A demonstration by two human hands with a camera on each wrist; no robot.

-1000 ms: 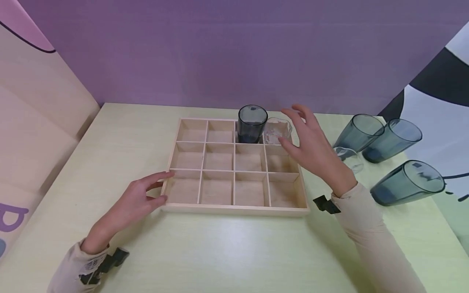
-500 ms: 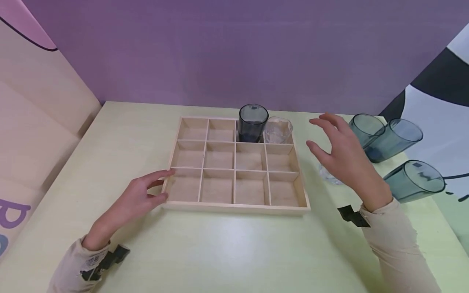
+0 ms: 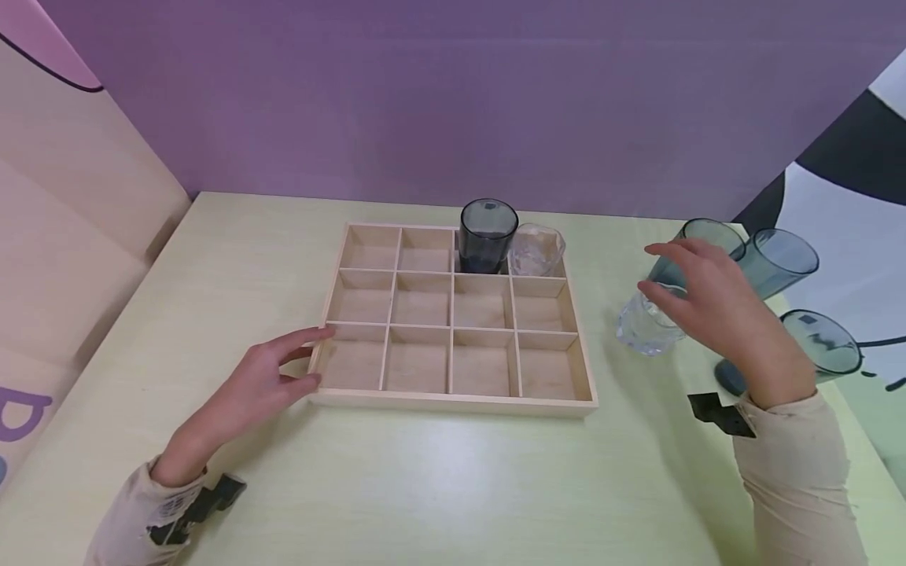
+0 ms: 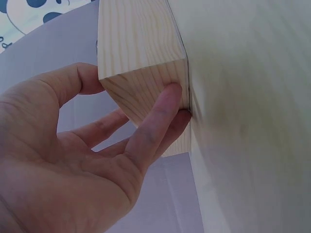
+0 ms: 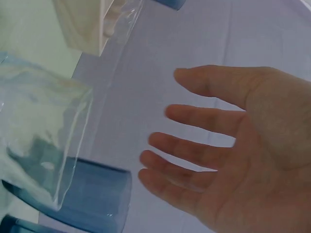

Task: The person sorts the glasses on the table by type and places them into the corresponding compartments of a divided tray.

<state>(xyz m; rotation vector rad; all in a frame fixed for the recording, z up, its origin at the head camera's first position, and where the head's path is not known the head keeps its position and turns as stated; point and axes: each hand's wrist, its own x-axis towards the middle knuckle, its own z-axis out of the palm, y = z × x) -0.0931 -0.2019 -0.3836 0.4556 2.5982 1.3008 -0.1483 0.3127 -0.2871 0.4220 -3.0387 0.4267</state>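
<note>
at the left of the bench (image 3: 439, 479), the left hand (image 3: 258, 381) holds the near-left corner of the wooden box (image 3: 453, 403); in the left wrist view its bent fingers lie against the corner and outer side. that looks like steadying, a job to keep up while the other hand works.

the box lies flat in the middle, split into three rows of four compartments. in its back row the two left compartments are bare; the third has a dark glass (image 3: 488, 248), upright and rising well above the dividers, and the fourth a short clear cup (image 3: 535, 251). the middle and front rows hold nothing.

right of the box, on the bench, sits a second clear cup (image 3: 647, 326), partly behind the right hand (image 3: 729, 306). this hand is empty, its thumb and fingers apart; the right wrist view shows the palm bare, with a gap before the cup. whether a fingertip touches the rim is hard to tell from the head view.

the step in hand seems to be a reach for this cup or the blue glass (image 3: 668, 275) just behind it. the next move calls for settling on one and closing thumb and fingers around it without knocking its neighbour. farther right are two more tall glasses, one behind (image 3: 778, 259) and one nearer the person (image 3: 824, 342), partly covered by the wrist.
</note>
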